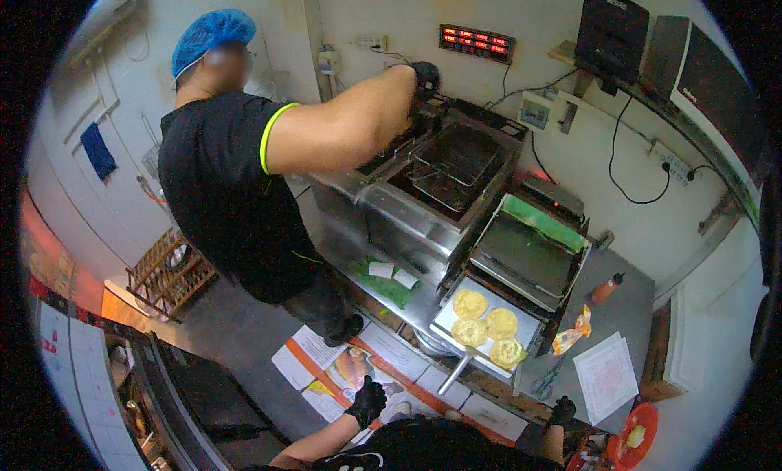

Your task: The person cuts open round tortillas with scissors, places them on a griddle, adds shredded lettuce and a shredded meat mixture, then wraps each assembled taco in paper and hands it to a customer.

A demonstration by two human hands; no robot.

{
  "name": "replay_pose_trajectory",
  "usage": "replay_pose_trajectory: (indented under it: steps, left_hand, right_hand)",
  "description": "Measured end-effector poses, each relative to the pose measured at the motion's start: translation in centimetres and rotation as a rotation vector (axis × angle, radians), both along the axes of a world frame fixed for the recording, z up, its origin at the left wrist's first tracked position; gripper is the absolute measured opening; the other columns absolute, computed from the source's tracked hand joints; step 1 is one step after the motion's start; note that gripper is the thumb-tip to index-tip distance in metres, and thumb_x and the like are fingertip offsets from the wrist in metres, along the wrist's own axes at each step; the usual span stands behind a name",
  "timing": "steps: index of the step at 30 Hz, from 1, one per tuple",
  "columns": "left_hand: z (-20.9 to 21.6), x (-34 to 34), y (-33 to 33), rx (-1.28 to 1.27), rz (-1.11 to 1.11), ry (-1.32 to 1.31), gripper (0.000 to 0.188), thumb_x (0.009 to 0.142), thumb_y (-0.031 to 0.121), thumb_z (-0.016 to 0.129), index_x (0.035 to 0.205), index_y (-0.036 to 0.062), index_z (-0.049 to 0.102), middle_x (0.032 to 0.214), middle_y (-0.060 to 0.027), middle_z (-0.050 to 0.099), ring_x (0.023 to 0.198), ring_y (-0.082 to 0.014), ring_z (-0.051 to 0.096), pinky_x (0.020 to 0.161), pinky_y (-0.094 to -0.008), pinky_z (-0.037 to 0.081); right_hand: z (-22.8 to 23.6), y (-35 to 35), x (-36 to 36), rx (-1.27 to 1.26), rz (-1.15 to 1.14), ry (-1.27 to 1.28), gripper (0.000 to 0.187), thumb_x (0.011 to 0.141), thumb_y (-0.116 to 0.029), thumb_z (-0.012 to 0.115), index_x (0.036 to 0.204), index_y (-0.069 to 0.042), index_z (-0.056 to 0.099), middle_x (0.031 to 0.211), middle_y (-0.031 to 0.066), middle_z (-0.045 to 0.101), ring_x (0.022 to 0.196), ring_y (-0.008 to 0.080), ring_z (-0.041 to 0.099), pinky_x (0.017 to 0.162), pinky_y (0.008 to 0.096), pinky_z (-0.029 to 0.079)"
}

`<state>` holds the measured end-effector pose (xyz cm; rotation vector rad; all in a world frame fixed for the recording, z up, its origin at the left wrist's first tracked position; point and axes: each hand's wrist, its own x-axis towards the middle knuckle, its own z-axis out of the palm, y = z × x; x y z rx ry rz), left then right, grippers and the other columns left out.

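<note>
My left hand [366, 403], in a black glove, hovers above the cardboard-covered floor with its fingers loosely apart and nothing in it. At the counter's front edge is my right hand [561, 411], also black-gloved; its fingers look apart, and it holds nothing I can see. Closest to it lie dark scissors or tongs [544, 383], too blurred to tell which. A square metal tray [528, 328] with a handle [456, 371] pointing toward me bears several round yellow patties [501, 323]. Behind it is a flat griddle [525, 253] with a green-tinged back.
A co-worker [236, 178] stands at the deep fryer [456, 165], one gloved hand over it. On the right counter lie a sauce bottle [605, 288], a crumpled packet [573, 331] and a paper sheet [607, 377]. A red basin [639, 438] stands at lower right; flattened cardboard [358, 365] covers the floor.
</note>
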<state>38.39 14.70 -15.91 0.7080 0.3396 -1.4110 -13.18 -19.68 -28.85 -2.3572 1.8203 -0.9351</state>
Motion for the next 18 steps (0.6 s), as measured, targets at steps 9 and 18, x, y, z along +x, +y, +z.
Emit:
replay_pose_trajectory:
  steps: [9, 18]
  left_hand:
    - [-4.1, 0.2, -1.3, -0.014, -0.246, -0.314, 0.049, 0.086, 0.057, 0.037, 0.054, 0.0203, 0.033, 0.045, 0.0019, 0.028, 0.038, -0.0158, 0.031, 0.037, -0.0311, 0.023]
    - [-1.3, -6.2, -8.1, 0.237, -0.357, -1.021, 0.027, 0.090, 0.026, 0.045, 0.103, 0.0048, 0.056, 0.081, -0.0034, 0.059, 0.068, -0.0102, 0.054, 0.060, -0.0243, 0.044]
  right_hand:
    - [0.3, 2.9, -1.4, -0.207, 0.158, 0.643, 0.019, 0.072, -0.028, 0.056, 0.069, -0.009, 0.060, 0.068, 0.0129, 0.058, 0.067, 0.0305, 0.056, 0.059, 0.0399, 0.044]
    - [10.3, 2.3, 7.9, 0.240, 0.043, -0.227, 0.020, 0.073, -0.007, 0.060, 0.092, -0.004, 0.060, 0.091, 0.0174, 0.058, 0.088, 0.0354, 0.057, 0.074, 0.0422, 0.047]
